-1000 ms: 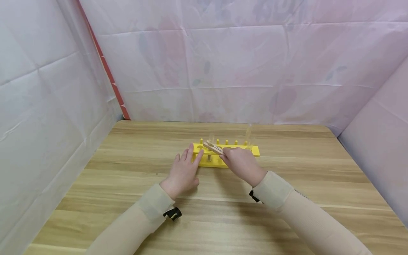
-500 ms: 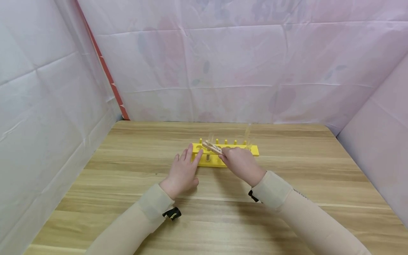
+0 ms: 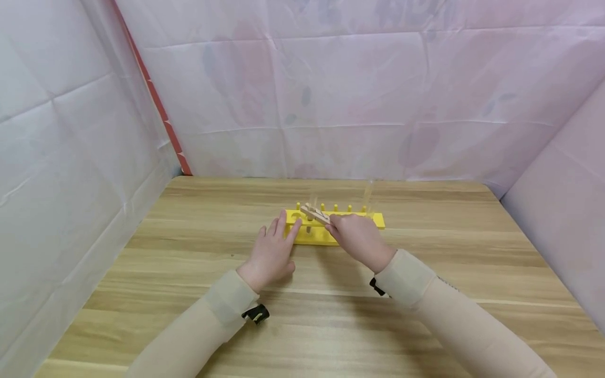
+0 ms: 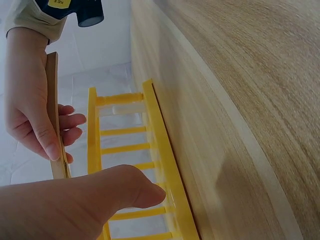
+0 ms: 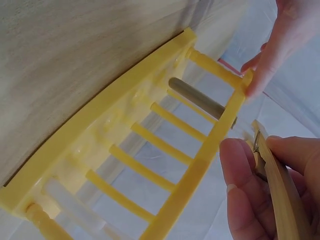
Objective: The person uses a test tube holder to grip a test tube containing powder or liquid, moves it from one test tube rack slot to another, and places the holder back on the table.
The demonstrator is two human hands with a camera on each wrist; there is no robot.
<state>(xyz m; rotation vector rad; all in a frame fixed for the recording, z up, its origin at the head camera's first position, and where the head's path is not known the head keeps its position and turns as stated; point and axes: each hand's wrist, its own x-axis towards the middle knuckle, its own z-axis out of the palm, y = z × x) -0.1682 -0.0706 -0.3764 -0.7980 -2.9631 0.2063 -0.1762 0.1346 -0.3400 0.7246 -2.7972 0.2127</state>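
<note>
A yellow test tube rack (image 3: 379,221) stands on the table. My right hand (image 3: 361,241) grips a wooden test tube clamp (image 5: 277,185), whose tip is at the top of a glass test tube. Inside the rack's second hole from the left, that test tube (image 5: 196,98) has grey-brown contents in its lower part, the rounded bottom close over the base. The fingertips of my left hand (image 3: 270,257) rest on the rack's left end, fingers spread, thumb lying low in front of it.
At the rack's right end stands another clear tube (image 3: 368,194), with a whitish tube (image 5: 75,207) low in the right wrist view. Yellow pegs (image 3: 336,208) rise along the rack's back. Pale cloth walls (image 3: 350,105) surround the wooden table (image 3: 302,336).
The grey-brown part of the test tube shows slightly higher between the rack's tiers. Both hands keep nearly the same place, and the head view has shifted a little.
</note>
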